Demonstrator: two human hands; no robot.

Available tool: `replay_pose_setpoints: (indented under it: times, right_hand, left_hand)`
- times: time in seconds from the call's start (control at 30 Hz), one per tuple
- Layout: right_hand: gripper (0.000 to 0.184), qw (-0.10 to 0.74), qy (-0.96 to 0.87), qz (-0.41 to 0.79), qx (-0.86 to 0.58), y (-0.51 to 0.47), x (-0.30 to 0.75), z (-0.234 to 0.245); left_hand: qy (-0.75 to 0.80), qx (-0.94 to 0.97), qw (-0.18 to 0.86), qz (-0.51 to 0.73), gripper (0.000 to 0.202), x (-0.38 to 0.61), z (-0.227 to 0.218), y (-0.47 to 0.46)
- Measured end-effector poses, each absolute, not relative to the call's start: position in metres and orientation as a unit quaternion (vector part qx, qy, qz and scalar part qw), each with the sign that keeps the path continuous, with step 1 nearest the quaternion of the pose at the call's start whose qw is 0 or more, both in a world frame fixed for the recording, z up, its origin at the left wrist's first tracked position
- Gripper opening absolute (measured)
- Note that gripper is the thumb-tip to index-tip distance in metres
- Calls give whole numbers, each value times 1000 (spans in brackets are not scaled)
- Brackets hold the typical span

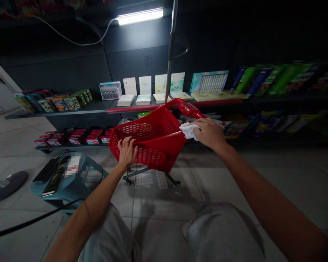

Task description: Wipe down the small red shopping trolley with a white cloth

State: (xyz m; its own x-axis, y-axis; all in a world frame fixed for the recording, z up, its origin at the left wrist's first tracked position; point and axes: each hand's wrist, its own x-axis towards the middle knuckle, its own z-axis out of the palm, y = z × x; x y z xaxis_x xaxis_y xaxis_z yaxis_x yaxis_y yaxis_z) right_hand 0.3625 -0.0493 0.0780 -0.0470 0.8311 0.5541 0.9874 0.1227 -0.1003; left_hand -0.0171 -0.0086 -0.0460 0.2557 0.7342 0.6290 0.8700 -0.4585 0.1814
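Observation:
A small red plastic shopping cart (175, 147) with perforated sides stands in front of me on a dark wheeled frame. My left hand (127, 152) grips the top rim of its near side, toward the left end, with the fingers bent over the edge. At the cart's right end, just below the handle (190, 109), my right hand (207, 131) holds a crumpled white cloth (190, 131) against the red plastic. Some of the right fingers are hidden behind the cloth and hand.
Behind the cart, a dark shelf (94, 106) carries books, boxes and bagged goods. A metal pole (171, 51) rises behind the cart, near a lit tube lamp (140, 16). On my left, a blue-grey stool (87, 160) bears a phone (54, 182); a black cable (35, 221) crosses there.

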Motion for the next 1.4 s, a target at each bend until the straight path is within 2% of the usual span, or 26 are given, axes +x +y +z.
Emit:
replay_pose_setpoints:
  times: [0.27, 0.5, 0.77, 0.97, 1.07, 1.23, 1.4]
  right_hand:
    - [38, 295, -732, -150, -596, -80, 338, 75]
    - [35, 301, -778, -93, -543, -111, 310, 80]
    - [32, 286, -792, -84, -533, -128, 281, 85]
    - [34, 235, -822, -50, -516, -133, 271, 96]
    - [34, 213, -838, -29, -502, -131, 267, 100]
    - [22, 179, -873, 42, -452, -113, 263, 113]
    - [17, 118, -929, 6, -352, -82, 258, 131]
  left_hand:
    - [-384, -852, 70, -348, 47, 45, -46, -34]
    - [-383, -838, 42, -386, 43, 47, -62, -31]
    - [-369, -857, 30, -360, 74, 41, -44, -47]
    - [-381, -827, 62, -409, 94, 52, -43, -61]
    - [-398, -817, 64, -412, 92, 51, -42, -64]
    - [-401, -811, 28, -425, 87, 47, -38, -65]
    - [-403, -802, 0, -442, 85, 47, -41, -62]
